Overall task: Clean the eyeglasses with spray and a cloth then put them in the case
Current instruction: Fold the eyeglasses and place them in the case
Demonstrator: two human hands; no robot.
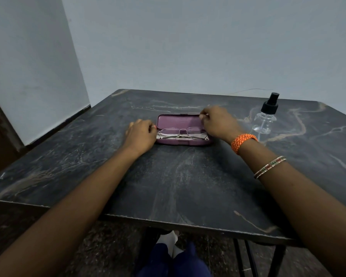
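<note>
An open purple glasses case (pixel 180 121) lies mid-table with its lid tilted up at the back. Thin metal-framed eyeglasses (pixel 181 133) rest folded inside it, on what looks like a pale cloth (pixel 196 136) under the lenses. My left hand (pixel 141 134) is curled against the case's left end, fingertips touching it. My right hand (pixel 218 121) pinches the lid's far right corner. A clear spray bottle (pixel 265 118) with a black pump top stands upright to the right of the case, apart from my right hand.
The dark marbled table (pixel 168 176) stands in a corner of two pale walls, its front edge close to me. My knees and the table's metal legs (pixel 248 258) show below the edge. A dark door frame (pixel 2 124) lies at the left.
</note>
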